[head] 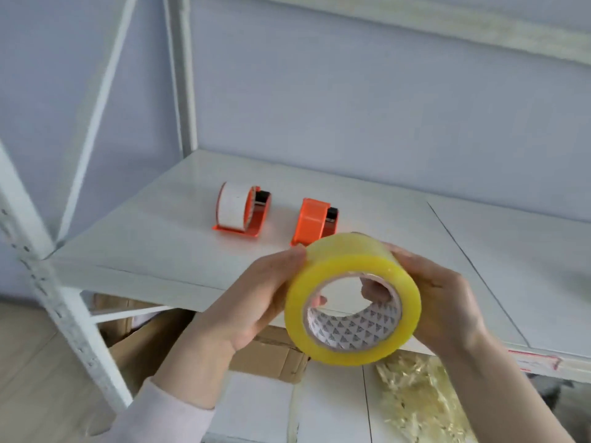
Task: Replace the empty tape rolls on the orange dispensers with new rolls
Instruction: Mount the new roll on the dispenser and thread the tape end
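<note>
Hands meet on 1 yellow roll (351,298), held up over the shelf's (160,238) front edge with its open core facing us. Our left hand (256,302) presses its fingers against the roll's left side; our right hand (444,302) wraps the right side, fingertips showing through the core. Behind, 2 orange dispensers stand mid-shelf, apart: the left dispenser (241,211) carries a white roll (232,204), the right dispenser (315,220) sits just behind the yellow roll. Boxes (265,353) lie below the shelf.

No readable text; the tape roll's (352,298) core print seems merely patterned.
</note>
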A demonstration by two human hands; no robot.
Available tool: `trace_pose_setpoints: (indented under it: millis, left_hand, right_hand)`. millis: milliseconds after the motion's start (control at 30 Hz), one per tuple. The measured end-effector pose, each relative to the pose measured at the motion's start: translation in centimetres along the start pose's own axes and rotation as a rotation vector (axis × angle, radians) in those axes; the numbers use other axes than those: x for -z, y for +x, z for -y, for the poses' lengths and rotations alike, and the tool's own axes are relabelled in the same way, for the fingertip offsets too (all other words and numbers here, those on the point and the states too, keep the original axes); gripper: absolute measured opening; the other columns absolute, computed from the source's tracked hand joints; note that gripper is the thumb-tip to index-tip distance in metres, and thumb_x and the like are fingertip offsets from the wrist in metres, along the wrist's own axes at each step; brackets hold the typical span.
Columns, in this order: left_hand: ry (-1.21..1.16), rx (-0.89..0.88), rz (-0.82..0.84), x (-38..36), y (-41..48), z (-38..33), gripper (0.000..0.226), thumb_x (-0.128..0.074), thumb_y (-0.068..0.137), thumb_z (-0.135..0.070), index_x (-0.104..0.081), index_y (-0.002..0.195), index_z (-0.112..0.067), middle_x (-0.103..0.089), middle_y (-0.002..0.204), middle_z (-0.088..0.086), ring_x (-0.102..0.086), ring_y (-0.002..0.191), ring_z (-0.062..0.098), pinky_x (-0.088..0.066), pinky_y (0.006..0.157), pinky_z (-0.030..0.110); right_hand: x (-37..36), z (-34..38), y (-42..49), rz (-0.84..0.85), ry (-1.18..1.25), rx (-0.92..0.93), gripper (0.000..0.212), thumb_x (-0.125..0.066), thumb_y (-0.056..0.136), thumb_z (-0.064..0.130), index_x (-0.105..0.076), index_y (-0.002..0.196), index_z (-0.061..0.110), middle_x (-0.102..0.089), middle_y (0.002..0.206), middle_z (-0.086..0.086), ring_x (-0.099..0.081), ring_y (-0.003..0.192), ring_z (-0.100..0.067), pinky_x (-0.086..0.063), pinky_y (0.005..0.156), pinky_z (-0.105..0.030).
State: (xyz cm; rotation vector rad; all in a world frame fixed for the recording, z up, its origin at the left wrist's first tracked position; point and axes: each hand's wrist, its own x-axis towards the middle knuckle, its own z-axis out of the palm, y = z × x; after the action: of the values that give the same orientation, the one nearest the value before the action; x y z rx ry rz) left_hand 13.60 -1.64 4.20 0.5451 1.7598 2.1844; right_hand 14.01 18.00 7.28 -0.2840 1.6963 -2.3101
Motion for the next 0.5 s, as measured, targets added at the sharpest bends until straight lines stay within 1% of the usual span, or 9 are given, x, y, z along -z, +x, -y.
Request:
trace_pose_setpoints:
  millis: [67, 100, 167, 200, 267, 300, 400, 467, 500]
  left_hand:
    - [-0.084, -0.016, -0.003, -0.9, 0.9, 0.1, 0.037, -0.056, 0.075, -0.056, -0.066, 0.065, -0.021, -0.059, 0.051, -0.008, -0.055, 0.05, 0.007, -0.05, 0.06, 0.02]
    - [-0.096, -0.008, -0.034, -1.5, 1.3, -0.1, 0.037, -0.051, 0.079, -0.052, -0.067, 0.064, -0.022, -0.059, 0.051, -0.009, -0.054, 0.05, 0.006, -0.047, 0.056, 0.018]
    - [-0.091, -0.019, -0.111, -2.2, 2.3, -0.5, 0.035, -0.048, 0.084, -0.047, -0.071, 0.074, -0.023, -0.065, 0.063, -0.009, -0.058, 0.061, 0.006, -0.046, 0.059, 0.017]
    - [-0.09, -0.04, -0.139, -2.5, 2.7, -0.6, 0.031, -0.05, 0.085, -0.045, -0.071, 0.08, -0.023, -0.066, 0.069, -0.01, -0.058, 0.068, 0.006, -0.046, 0.063, 0.018]
    - [-0.049, -0.084, -0.182, -2.9, 3.6, -0.7, 0.023, -0.053, 0.084, -0.042, -0.066, 0.079, -0.024, -0.063, 0.072, -0.009, -0.055, 0.072, 0.006, -0.042, 0.068, 0.022]
    - [-0.018, -0.095, -0.202, -3.2, 4.1, -0.7, 0.021, -0.052, 0.082, -0.041, -0.064, 0.075, -0.024, -0.06, 0.073, -0.008, -0.053, 0.073, 0.008, -0.039, 0.071, 0.025]
    - [-0.007, -0.101, -0.218, -4.0, 5.0, -0.4, 0.018, -0.052, 0.081, -0.039, -0.061, 0.075, -0.024, -0.052, 0.082, 0.001, -0.046, 0.082, 0.014, -0.033, 0.078, 0.031]
    - [-0.044, -0.094, -0.193, -4.6, 5.4, -0.1, 0.021, -0.057, 0.084, -0.034, -0.062, 0.091, -0.015, -0.057, 0.089, 0.007, -0.05, 0.088, 0.018, -0.038, 0.08, 0.031]
    - [-0.081, -0.082, -0.185, -4.8, 5.6, 0.0, 0.029, -0.057, 0.083, -0.03, -0.06, 0.101, -0.007, -0.06, 0.094, 0.01, -0.053, 0.091, 0.02, -0.042, 0.081, 0.031]
  right_hand:
    - [1.2, 0.6, 0.6, 0.002, -0.082, 0.008, 0.039, -0.04, 0.078, 0.021, -0.073, 0.094, 0.01, -0.064, 0.068, -0.005, -0.056, 0.061, -0.016, -0.05, 0.062, -0.024]
    - [1.7, 0.9, 0.9, -0.032, -0.12, 0.022, 0.037, -0.043, 0.078, 0.021, -0.072, 0.098, 0.011, -0.069, 0.076, -0.004, -0.061, 0.068, -0.017, -0.052, 0.068, -0.025]
    - [2.9, 1.2, 1.4, -0.218, -0.177, 0.072, 0.034, -0.051, 0.075, 0.022, -0.069, 0.103, 0.013, -0.074, 0.092, -0.003, -0.067, 0.084, -0.017, -0.051, 0.078, -0.028]
    - [3.4, 1.2, 1.4, -0.348, -0.201, 0.114, 0.029, -0.054, 0.077, 0.021, -0.068, 0.101, 0.015, -0.073, 0.092, -0.002, -0.066, 0.086, -0.018, -0.049, 0.079, -0.028]
    - [4.1, 1.2, 0.8, -0.551, -0.214, 0.223, 0.016, -0.052, 0.087, 0.022, -0.066, 0.093, 0.017, -0.068, 0.084, 0.0, -0.06, 0.082, -0.018, -0.049, 0.071, -0.023]
    - [4.3, 1.1, 0.4, -0.596, -0.209, 0.269, 0.016, -0.051, 0.088, 0.024, -0.066, 0.089, 0.017, -0.066, 0.081, 0.002, -0.058, 0.079, -0.017, -0.049, 0.066, -0.019]
    - [3.6, 0.6, -0.5, -0.549, -0.254, 0.294, 0.025, -0.056, 0.077, 0.038, -0.067, 0.084, 0.016, -0.068, 0.075, 0.002, -0.061, 0.076, -0.015, -0.051, 0.065, -0.02]
    - [3.0, 0.3, -0.7, -0.452, -0.3, 0.262, 0.032, -0.068, 0.069, 0.04, -0.066, 0.09, 0.014, -0.072, 0.082, -0.001, -0.066, 0.081, -0.015, -0.053, 0.072, -0.026]
    - [2.8, 0.2, -0.6, -0.415, -0.301, 0.249, 0.035, -0.07, 0.069, 0.036, -0.064, 0.095, 0.014, -0.073, 0.088, -0.003, -0.068, 0.086, -0.017, -0.054, 0.076, -0.029]
